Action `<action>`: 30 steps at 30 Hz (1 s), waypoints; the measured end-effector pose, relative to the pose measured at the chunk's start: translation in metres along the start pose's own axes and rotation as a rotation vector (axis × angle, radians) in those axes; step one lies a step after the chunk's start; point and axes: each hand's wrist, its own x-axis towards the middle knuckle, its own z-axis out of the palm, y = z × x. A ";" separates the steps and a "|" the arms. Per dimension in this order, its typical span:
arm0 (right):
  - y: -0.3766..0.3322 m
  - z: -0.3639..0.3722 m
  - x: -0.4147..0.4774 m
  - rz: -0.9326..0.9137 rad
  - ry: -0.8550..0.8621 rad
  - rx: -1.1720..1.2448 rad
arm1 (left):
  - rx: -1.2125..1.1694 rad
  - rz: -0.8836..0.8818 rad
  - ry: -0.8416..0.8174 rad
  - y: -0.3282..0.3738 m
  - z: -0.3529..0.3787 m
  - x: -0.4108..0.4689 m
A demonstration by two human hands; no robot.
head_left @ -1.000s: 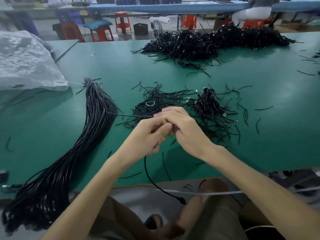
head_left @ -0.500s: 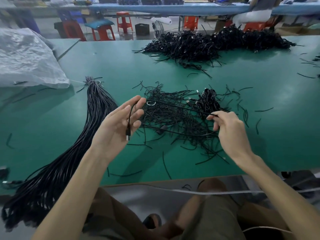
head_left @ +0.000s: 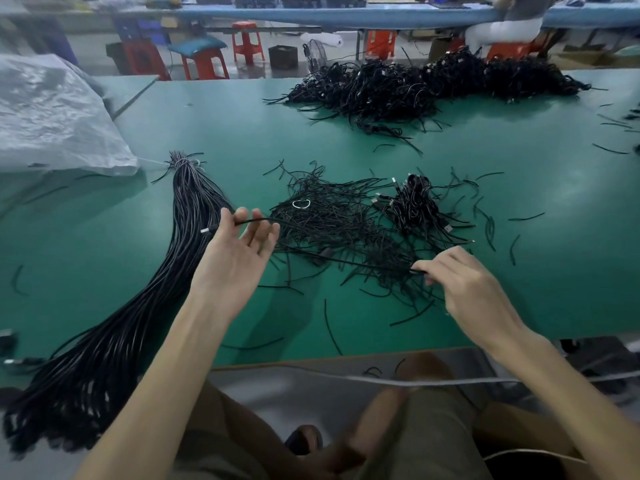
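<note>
no readable text, no labels, no brands, no numbers, no signs anywhere

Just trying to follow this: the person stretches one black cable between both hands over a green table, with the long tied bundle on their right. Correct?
Not quite. The head view shows the long tied bundle on their left, beside the left hand. The rest holds: one black cable runs from it to the right hand over the green table.
</note>
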 end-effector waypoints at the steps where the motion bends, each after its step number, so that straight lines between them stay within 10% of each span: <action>1: -0.001 0.000 -0.001 -0.014 0.000 0.000 | -0.008 0.008 -0.004 0.000 -0.001 0.001; 9: -0.006 -0.003 -0.001 -0.002 -0.027 0.047 | -0.174 -0.033 -0.326 0.009 0.004 -0.007; 12: -0.003 -0.007 0.002 0.040 -0.026 0.073 | 0.198 -0.099 -0.687 0.018 0.003 -0.020; 16: -0.001 -0.017 0.017 0.054 0.026 0.081 | 1.261 -0.290 -1.073 0.014 0.007 -0.033; 19: -0.013 -0.021 0.030 0.001 0.090 0.065 | 1.785 -0.259 -0.805 -0.002 0.013 -0.030; 23: -0.029 -0.025 0.039 -0.006 0.199 0.196 | 2.057 0.266 -0.332 -0.005 0.014 -0.019; 30: -0.069 -0.039 0.032 -0.036 0.173 0.603 | 1.285 0.301 -0.372 -0.011 0.011 -0.009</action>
